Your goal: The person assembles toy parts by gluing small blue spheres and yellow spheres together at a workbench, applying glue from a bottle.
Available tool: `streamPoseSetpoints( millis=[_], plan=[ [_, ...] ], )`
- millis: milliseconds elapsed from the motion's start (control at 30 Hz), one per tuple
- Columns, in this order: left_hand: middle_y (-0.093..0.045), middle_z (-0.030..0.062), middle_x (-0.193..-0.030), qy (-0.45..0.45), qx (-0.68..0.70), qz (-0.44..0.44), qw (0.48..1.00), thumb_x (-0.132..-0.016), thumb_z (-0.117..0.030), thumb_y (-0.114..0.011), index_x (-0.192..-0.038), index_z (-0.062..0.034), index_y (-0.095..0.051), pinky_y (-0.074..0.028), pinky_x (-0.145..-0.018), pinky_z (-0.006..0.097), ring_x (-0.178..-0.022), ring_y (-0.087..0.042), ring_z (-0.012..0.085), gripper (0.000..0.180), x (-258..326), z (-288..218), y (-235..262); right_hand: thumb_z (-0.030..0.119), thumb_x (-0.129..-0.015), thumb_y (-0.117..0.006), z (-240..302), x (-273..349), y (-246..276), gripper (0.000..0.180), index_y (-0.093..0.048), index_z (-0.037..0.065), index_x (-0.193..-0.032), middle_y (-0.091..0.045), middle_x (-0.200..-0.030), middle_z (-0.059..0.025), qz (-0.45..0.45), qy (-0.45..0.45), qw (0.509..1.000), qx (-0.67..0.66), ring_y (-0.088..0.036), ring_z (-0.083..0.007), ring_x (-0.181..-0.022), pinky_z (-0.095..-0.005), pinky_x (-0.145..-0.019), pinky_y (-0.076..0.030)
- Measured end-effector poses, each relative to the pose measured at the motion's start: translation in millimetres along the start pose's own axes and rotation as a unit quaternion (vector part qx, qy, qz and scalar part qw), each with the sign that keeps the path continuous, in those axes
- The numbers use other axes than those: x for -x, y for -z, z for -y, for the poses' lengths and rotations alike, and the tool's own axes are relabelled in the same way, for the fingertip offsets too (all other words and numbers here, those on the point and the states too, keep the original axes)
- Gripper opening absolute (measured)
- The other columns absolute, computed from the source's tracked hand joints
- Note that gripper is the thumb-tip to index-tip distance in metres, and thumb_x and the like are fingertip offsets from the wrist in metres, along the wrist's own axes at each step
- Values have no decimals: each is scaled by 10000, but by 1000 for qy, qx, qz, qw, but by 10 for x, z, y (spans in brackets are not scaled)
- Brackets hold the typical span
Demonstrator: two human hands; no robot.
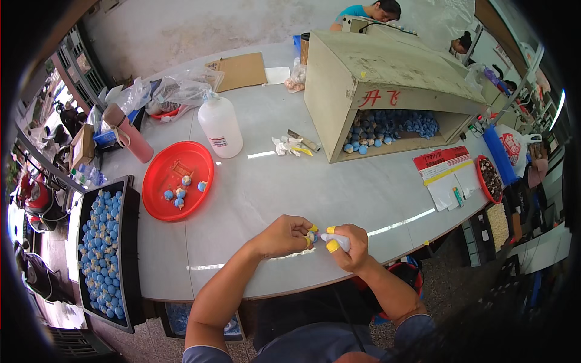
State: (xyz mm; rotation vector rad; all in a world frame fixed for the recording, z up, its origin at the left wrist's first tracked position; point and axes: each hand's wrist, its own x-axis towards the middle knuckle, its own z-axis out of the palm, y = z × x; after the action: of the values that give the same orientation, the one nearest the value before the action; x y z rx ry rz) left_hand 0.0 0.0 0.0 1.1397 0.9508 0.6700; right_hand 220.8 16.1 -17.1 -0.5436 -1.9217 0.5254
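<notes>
Over the near middle of the table, my left hand (283, 236) pinches a small blue and cream piece (313, 236), partly hidden by the fingertips. Just to its right, my right hand (354, 247) is closed round a small white squeeze bottle (337, 241), its tip pointing at the piece. Yellow covers sit on several fingertips of both hands. A red round tray (152, 204), left of my hands, carries several similar blue balls (180, 193).
A black crate (131, 254) full of blue balls stands at the left edge. Behind the red tray are a large white bottle (220, 125) and a pink flask (129, 134). A beige open-fronted box (330, 91) holds more blue pieces. Printed sheets (445, 175) and a red bowl (481, 179) lie right.
</notes>
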Motion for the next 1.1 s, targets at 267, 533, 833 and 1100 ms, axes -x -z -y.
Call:
streamPoseSetpoints(
  millis=[267, 533, 833, 1100],
  plan=[
    [-666, 96, -954, 6, 21, -14, 1000, -811, -30, -683, -1097, 99, -606, -524, -783, 248, -859, -634, 121, 323, 13, -18, 32, 75, -711, -717, 94, -62, -32, 217, -608, 7, -887, -595, -634, -91, 13, 41, 997, 64, -549, -234, -491, -334, -479, -424],
    [-655, 156, -1042, 23, 43, -34, 998, -853, 14, -655, -1134, 116, -545, -562, -864, 273, -972, -682, 196, 319, -38, -11, 25, 95, -689, -735, 130, -40, 5, 261, -600, 11, -897, -577, -635, -68, 19, 90, 985, 148, -551, -215, -495, -317, -454, -391],
    [-654, 195, -1063, 31, 97, -52, 993, -831, 48, -625, -1164, 137, -529, -561, -868, 277, -978, -687, 229, 358, -37, -26, 18, 106, -662, -746, 112, 7, -21, 296, -592, 11, -897, -569, -630, -69, 21, 101, 982, 159, -548, -218, -490, -314, -454, -395],
    [-665, 177, -1045, 37, 92, -49, 994, -824, 37, -645, -1154, 130, -545, -557, -867, 274, -983, -685, 214, 357, -45, -21, 12, 98, -677, -746, 124, -26, 14, 297, -584, 9, -910, -578, -638, -72, 6, 99, 985, 143, -566, -220, -501, -311, -466, -414]
  ],
)
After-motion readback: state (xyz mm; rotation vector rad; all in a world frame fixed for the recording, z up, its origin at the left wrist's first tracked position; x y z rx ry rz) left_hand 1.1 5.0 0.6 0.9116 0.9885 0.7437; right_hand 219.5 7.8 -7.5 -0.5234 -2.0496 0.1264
